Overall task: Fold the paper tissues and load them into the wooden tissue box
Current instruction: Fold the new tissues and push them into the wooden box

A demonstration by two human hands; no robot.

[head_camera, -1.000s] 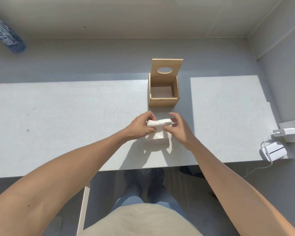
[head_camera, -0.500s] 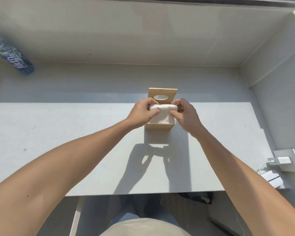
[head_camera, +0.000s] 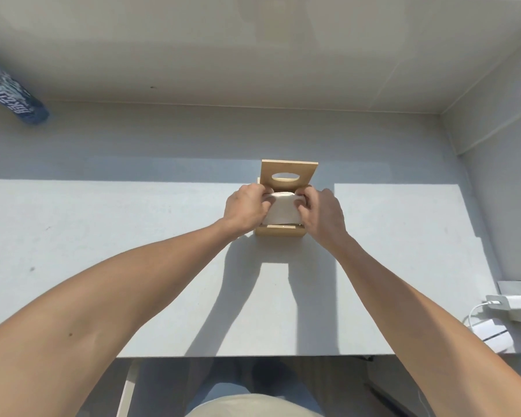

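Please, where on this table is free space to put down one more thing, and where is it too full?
The table is bare across its whole left part, from the left hand out toward the blue bottle. Right of the wooden tissue box a sunlit patch is free, up to the white charger. It is crowded at the box, where both hands, right hand too, hold the tissues.

Sunlit grey table (head_camera: 103, 251), pale walls (head_camera: 253, 49)

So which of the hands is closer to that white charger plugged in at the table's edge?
The right hand. It grips the tissue stack at the wooden box, on the side toward the charger. The left hand grips the stack's far side, farther away.
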